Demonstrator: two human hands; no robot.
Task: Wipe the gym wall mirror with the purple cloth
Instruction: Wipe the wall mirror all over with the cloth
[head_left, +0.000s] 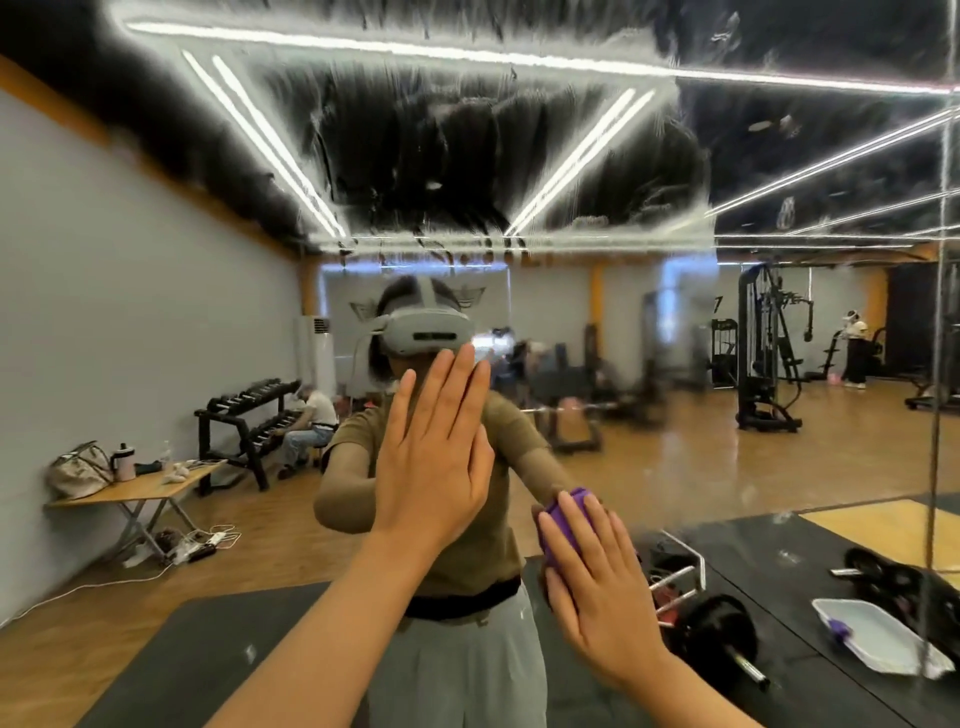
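- The purple cloth (563, 525) is pressed flat on the mirror (675, 415), low down, at about 5 o'clock from the middle of the view.
- The right hand (597, 582) lies flat over the cloth with straight fingers, pushing it onto the glass. Its grip is open, not curled around the cloth.
- The left hand (434, 467) is flat too, fingers straight and pointing to 12 o'clock. It seems to lean on the glass and holds nothing, though I cannot be sure it touches.
- The top of the mirror, from 10 to 2 o'clock, has wet, streaky marks (415, 156). The glass near the cloth looks blurry.
- To wipe well, I think the hand should keep the cloth flat, push evenly, and go in long rows that overlap, so no streaks are left.
- A bare palm could leave prints.
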